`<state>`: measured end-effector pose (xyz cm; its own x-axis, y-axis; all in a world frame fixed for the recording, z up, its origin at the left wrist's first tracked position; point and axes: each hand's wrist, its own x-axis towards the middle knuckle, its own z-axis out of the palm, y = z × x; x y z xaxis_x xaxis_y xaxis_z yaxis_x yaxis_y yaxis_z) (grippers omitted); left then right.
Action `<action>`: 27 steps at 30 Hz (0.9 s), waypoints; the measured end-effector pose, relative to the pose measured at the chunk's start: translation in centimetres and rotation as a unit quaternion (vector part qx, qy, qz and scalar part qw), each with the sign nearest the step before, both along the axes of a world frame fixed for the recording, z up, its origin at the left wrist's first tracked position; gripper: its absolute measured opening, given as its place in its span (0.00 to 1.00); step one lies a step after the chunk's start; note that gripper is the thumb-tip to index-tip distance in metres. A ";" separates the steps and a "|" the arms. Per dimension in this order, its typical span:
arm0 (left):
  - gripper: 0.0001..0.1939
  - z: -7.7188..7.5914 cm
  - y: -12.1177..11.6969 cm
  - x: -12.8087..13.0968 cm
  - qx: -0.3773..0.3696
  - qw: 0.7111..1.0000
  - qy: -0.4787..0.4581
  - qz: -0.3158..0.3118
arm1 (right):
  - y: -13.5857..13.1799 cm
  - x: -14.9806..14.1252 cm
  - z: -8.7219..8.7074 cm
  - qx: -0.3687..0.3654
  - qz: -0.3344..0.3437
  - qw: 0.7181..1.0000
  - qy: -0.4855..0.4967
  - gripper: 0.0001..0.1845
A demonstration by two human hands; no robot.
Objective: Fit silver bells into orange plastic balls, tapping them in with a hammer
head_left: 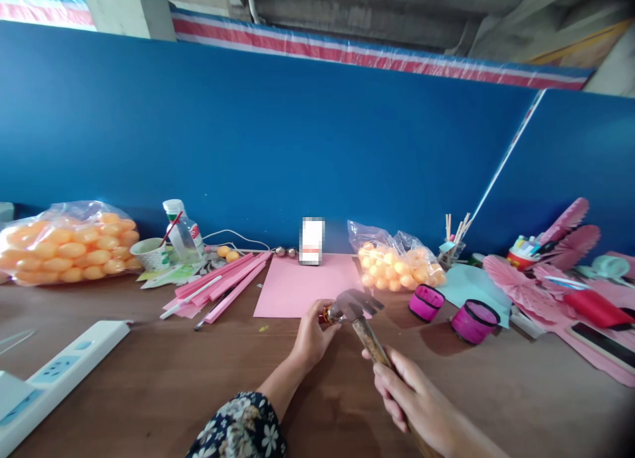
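Observation:
A claw hammer [370, 335] with a worn wooden handle is gripped in my right hand [404, 385]. Its metal head hangs over the table just right of my left hand [313, 335]. Between the thumb and fingers of that hand is a small shiny amber piece [326, 314], its exact kind not clear. The hammer's face is very close to this piece; whether they touch I cannot tell. Beyond both hands lies a flat pink sheet [292, 286], with a blurred-out upright white phone-like object [312, 243] at its back edge.
A bag of orange balls [397, 266] and two magenta bands [426, 302] lie to the right, before pink paper fans [520, 286]. Leftward are pink strips [238, 279], a paper cup [150, 254], a plastic bottle [184, 236], another ball bag [69, 249] and a power strip [64, 368].

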<state>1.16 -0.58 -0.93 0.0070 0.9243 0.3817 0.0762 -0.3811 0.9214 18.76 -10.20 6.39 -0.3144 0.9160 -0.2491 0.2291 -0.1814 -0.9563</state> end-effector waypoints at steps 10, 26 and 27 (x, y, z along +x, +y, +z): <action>0.18 0.7 -0.3 0.0 0.004 1.000 0.026 -0.009 | -0.2 0.0 0.3 0.003 -0.011 1.000 -0.001 0.24; 0.19 1.7 -0.6 0.0 -0.046 0.998 0.020 -0.024 | -0.1 0.3 0.3 0.010 -0.014 1.000 0.018 0.23; 0.18 1.8 -0.6 0.0 -0.052 0.998 0.026 -0.020 | -0.1 0.4 0.4 0.006 -0.010 1.000 0.016 0.23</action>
